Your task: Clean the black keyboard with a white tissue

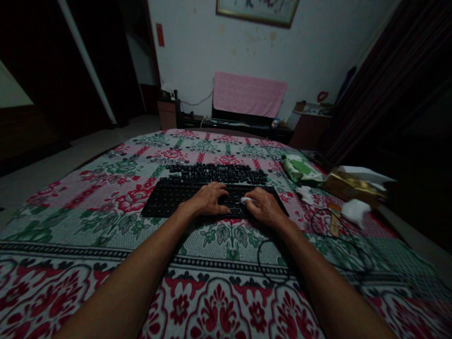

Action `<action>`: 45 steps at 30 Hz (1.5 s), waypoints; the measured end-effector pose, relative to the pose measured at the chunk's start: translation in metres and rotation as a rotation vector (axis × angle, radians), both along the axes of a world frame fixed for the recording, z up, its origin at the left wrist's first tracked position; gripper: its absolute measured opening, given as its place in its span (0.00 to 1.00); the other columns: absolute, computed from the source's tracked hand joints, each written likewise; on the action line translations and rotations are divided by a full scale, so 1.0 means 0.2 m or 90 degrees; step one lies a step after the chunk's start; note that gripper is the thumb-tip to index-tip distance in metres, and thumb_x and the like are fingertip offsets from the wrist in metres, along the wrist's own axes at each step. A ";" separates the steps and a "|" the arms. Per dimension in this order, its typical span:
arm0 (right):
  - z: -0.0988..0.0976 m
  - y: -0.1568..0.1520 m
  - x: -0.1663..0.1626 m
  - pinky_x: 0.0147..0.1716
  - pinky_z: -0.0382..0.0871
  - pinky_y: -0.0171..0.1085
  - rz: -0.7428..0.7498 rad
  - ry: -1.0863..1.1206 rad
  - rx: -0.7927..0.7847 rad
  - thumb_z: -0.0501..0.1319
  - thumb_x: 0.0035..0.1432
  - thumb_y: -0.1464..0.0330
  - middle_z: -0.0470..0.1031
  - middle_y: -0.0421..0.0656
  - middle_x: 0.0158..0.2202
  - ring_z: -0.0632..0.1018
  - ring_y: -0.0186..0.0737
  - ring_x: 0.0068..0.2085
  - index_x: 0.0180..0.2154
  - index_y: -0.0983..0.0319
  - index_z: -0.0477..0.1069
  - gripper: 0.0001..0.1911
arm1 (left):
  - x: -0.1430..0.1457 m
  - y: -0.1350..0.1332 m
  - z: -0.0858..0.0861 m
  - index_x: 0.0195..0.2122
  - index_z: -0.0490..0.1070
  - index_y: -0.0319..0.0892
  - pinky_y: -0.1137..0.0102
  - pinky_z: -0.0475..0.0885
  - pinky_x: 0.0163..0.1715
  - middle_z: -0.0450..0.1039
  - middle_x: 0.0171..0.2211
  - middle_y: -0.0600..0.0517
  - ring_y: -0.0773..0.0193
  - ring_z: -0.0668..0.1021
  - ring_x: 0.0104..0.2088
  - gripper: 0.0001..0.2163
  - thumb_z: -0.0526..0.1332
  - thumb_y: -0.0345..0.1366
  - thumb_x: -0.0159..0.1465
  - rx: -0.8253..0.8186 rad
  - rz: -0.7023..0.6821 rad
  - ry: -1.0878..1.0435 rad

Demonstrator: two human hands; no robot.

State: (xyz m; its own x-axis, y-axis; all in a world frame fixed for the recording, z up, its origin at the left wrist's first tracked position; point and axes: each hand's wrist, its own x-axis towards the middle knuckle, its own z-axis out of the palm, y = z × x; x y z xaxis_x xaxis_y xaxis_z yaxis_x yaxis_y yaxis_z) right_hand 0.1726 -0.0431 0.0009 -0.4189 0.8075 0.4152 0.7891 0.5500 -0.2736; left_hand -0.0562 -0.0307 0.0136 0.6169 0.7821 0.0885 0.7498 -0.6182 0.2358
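A black keyboard (pixel 169 200) with its keycaps off lies flat on the patterned bedspread. My left hand (pixel 209 198) rests on the middle of it, fingers apart and thumb stretched to the right. On the keyboard's right part, my right hand (pixel 264 205) is closed on a small wad of white tissue (pixel 246 200), which touches the key area. Just behind the keyboard, many loose black keycaps (pixel 222 173) are spread in a long band.
To the right lie a green-and-white tissue pack (pixel 301 169), a gold box (pixel 353 184), crumpled white tissue (pixel 356 212) and a small tan-and-orange piece (pixel 334 221). A black cable (pixel 356 247) loops over the bedspread (pixel 219 282). Beyond the bed, a pink towel (pixel 250 93) hangs over a screen.
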 end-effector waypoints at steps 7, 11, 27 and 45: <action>0.04 -0.01 0.01 0.32 0.61 0.33 -0.006 -0.006 -0.042 0.57 0.52 0.69 0.72 0.42 0.29 0.71 0.37 0.32 0.31 0.62 0.73 0.07 | -0.01 0.02 -0.01 0.53 0.65 0.43 0.58 0.56 0.57 0.54 0.62 0.45 0.52 0.58 0.60 0.28 0.58 0.53 0.55 -0.016 -0.003 0.010; 0.03 0.03 0.02 0.34 0.61 0.33 -0.076 0.031 -0.012 0.54 0.58 0.66 0.71 0.43 0.31 0.71 0.36 0.34 0.37 0.62 0.73 0.11 | -0.01 0.01 0.00 0.53 0.65 0.43 0.58 0.55 0.57 0.54 0.61 0.45 0.51 0.58 0.60 0.27 0.57 0.53 0.56 -0.017 0.001 0.014; 0.00 0.08 0.06 0.36 0.63 0.34 0.028 -0.098 0.019 0.51 0.62 0.67 0.67 0.44 0.34 0.70 0.36 0.35 0.41 0.62 0.70 0.12 | -0.01 0.01 -0.01 0.52 0.66 0.42 0.60 0.56 0.57 0.55 0.61 0.45 0.52 0.59 0.60 0.27 0.58 0.52 0.56 -0.011 -0.005 -0.001; 0.09 -0.07 0.15 0.32 0.63 0.33 0.115 -0.081 -0.067 0.56 0.53 0.70 0.70 0.42 0.31 0.71 0.36 0.33 0.34 0.61 0.74 0.08 | 0.01 -0.01 0.02 0.53 0.65 0.42 0.62 0.54 0.58 0.55 0.61 0.46 0.53 0.58 0.60 0.27 0.57 0.52 0.56 -0.033 0.020 0.009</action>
State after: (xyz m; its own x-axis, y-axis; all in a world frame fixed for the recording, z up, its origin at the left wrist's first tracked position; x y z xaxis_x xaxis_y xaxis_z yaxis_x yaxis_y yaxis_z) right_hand 0.2033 -0.0567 0.0179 -0.6039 0.7507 0.2678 0.7121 0.6591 -0.2419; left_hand -0.0552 -0.0324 0.0173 0.5923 0.8048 0.0388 0.7726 -0.5809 0.2562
